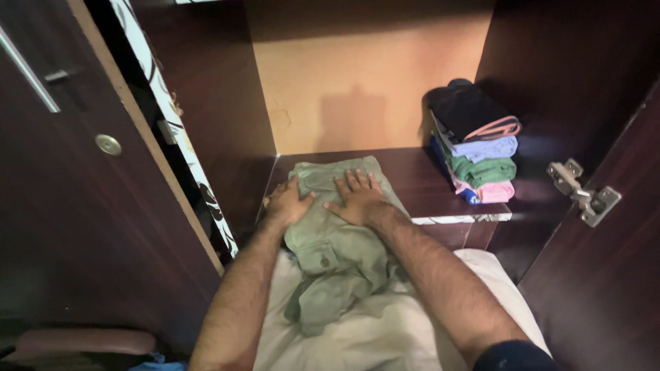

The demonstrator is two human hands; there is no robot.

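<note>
Nearby, folded clothes stack point(481, 154) right, both grips, left hand point(287, 203), right hand point(357, 198), open on green garment point(337, 240)

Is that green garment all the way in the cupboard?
Partly in: the green garment lies half on the shelf, its lower end hanging off the edge.

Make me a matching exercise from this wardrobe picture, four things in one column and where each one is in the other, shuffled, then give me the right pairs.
Column one:
1. olive green garment
2. stack of folded clothes
3. metal hinge
4. round lock

Column two:
A. on the open door at the left
B. at the right end of the shelf
C. under both hands, half on the shelf and hanging off its front edge
D. on the open door at the right

Pairs: 1-C, 2-B, 3-D, 4-A. The left hand and right hand lie flat on the garment.
</note>
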